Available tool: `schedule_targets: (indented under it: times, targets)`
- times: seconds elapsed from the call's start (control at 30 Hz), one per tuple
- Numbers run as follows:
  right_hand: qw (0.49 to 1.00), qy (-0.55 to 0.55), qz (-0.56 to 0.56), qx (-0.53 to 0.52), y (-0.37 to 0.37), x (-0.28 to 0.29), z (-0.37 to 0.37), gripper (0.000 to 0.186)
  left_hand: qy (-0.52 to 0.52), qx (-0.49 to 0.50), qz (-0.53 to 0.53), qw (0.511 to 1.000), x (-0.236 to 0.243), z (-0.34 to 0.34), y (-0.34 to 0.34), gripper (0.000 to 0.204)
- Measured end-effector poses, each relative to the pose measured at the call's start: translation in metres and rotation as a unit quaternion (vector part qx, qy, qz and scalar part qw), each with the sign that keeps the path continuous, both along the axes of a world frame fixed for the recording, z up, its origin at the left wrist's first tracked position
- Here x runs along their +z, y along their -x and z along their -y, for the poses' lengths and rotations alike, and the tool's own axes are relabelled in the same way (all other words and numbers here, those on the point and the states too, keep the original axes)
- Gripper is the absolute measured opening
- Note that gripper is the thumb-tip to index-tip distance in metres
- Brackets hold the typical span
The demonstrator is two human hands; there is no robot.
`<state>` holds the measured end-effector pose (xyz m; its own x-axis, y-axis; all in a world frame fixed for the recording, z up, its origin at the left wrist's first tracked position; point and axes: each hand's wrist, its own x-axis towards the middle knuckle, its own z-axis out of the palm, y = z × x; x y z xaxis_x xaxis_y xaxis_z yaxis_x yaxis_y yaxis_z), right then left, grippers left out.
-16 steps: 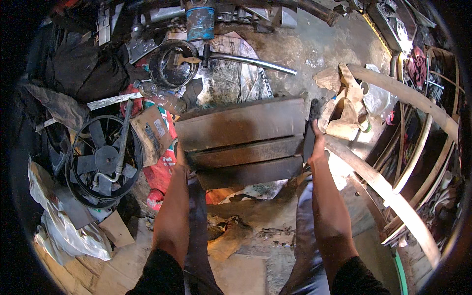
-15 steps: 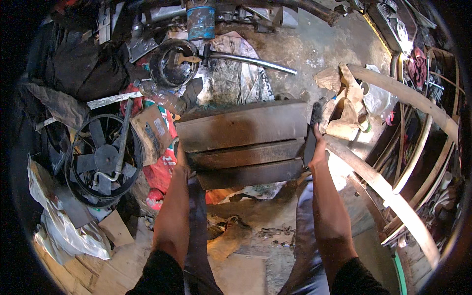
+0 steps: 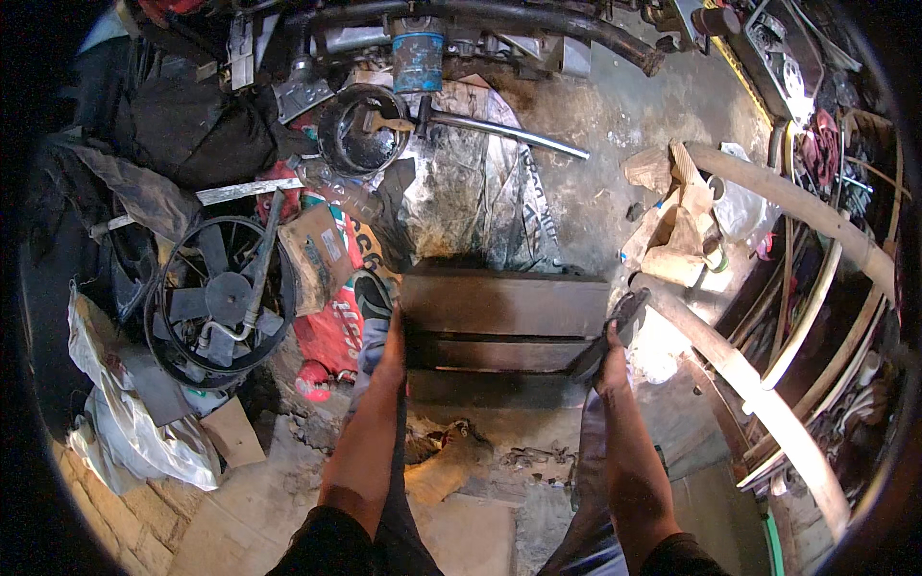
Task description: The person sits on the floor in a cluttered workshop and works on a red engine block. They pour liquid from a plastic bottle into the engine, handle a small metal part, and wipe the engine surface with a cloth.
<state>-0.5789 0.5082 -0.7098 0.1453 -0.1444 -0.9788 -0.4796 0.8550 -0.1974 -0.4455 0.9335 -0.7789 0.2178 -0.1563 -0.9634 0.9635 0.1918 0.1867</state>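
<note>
A low slatted wooden stool [image 3: 504, 305], dark brown with gaps between its boards, sits between my hands, just in front of my legs. My left hand [image 3: 392, 353] is closed on its left end, and my right hand [image 3: 613, 361] grips the right end. The stool's underside hides most of the fingers. I cannot tell whether it touches the floor. Beside my left hand shows a dark shoe [image 3: 373, 296] with pale stripes. Beyond the stool lies a stained sheet [image 3: 456, 206], with a long-handled hammer [image 3: 509, 132] across its far part.
On the left are a fan in a round frame [image 3: 228, 298], a red sack [image 3: 327, 331] and a white plastic bag [image 3: 144, 432]. A black basin [image 3: 363, 134] holding a brush and a blue can [image 3: 418, 62] stand farther off. Curved wooden pieces [image 3: 749, 365] lie at right.
The stool has come down and turned more level, with both hands still on its ends. The whole view has shifted slightly, so the far things sit lower and more to the right.
</note>
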Motion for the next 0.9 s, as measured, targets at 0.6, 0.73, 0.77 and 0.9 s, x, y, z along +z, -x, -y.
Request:
schedule_targets:
  times: [0.6, 0.73, 0.77, 0.9]
  targets:
    - [0.659, 0.518, 0.044, 0.543, -0.182, 0.032, 0.018, 0.044, -0.343, -0.342, 0.485, 0.728, 0.051, 0.163, -0.12, 0.054]
    - [0.59, 0.503, 0.07, 0.628, -0.207, 0.002, 0.014, 0.051, -0.366, -0.433, 0.396, 0.722, 0.051, 0.18, -0.109, 0.063]
    - [0.567, 0.494, 0.07, 0.655, -0.212, -0.003, 0.009, 0.053, -0.357, -0.443, 0.381, 0.729, 0.041, 0.174, -0.103, 0.067]
    - [0.486, 0.461, 0.078, 0.739, -0.206, -0.027, -0.011, 0.058, -0.355, -0.528, 0.407, 0.655, 0.049, 0.169, -0.092, 0.069]
